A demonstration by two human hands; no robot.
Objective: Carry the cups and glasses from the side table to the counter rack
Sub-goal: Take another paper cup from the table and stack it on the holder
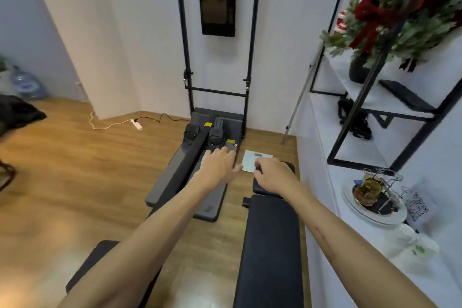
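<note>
Both my arms stretch forward over the floor and hold nothing. My left hand [218, 165] has its fingers spread, above the grey exercise machine. My right hand [271, 175] is loosely curled, fingers bent down, over the end of a black bench. On the white counter at the right stands a metal wire rack [386, 189] on a white plate [375, 217], with an amber glass [367, 189] hanging in it. A clear glass cup [412, 242] stands just in front of the plate. The rack is well right of my right hand.
A black padded bench [271, 245] lies below my right arm. The grey rowing machine [200, 157] and a white scale [252, 161] sit on the wood floor. A black frame shelf [390, 107] with a red-flowered plant [400, 7] stands on the counter. A power strip [136, 124] lies at left.
</note>
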